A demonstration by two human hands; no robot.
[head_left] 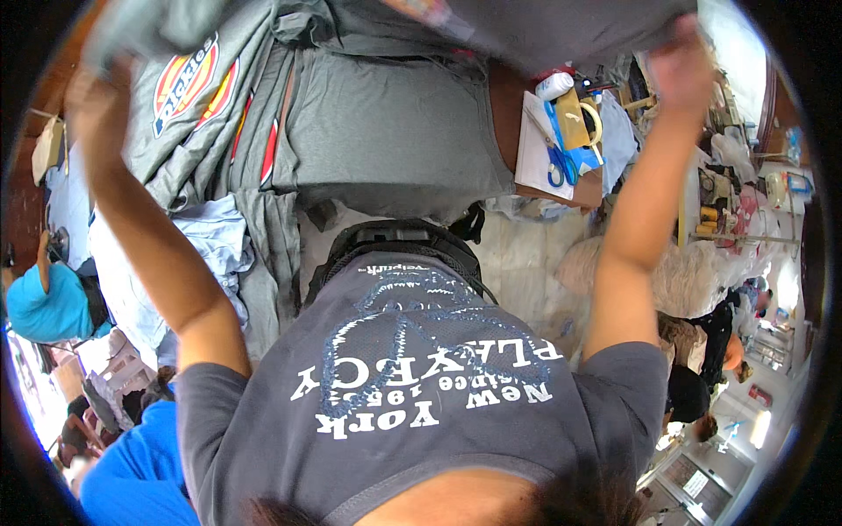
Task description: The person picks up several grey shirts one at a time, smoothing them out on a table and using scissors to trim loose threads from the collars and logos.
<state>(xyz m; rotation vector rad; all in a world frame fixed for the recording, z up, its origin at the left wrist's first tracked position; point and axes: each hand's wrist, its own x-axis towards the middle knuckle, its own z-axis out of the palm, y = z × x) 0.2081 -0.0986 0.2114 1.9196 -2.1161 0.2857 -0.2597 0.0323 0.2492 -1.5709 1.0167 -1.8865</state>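
- Nearest the camera: the wearer's grey tee (421,386), white-printed, filling the lower middle of the frame.
- Dark cloth (561,35): at the top edge, right of centre, raised above the table (504,114).
- Right hand (684,74): upper right, blurred, apparently pinching that cloth's edge.
- Left hand (101,101): upper left, by a blurred grey cloth (167,31); I cannot tell whether it grips it, or whether both cloths are one piece.
- Progress, as a judgement: handling is midway, the dark cloth being up and not laid down. Below it a grey panel (395,131) already lies flat, upper centre, with logo shirts (206,101) to its left.
- Upper right: blue-handled scissors (560,162), a tape roll (594,123) and a white bottle (554,85), close together.
- Left of centre: pale blue cloth (210,237), hanging low.
- Far left: a person in teal (48,298); lower left, a blue garment (145,473).
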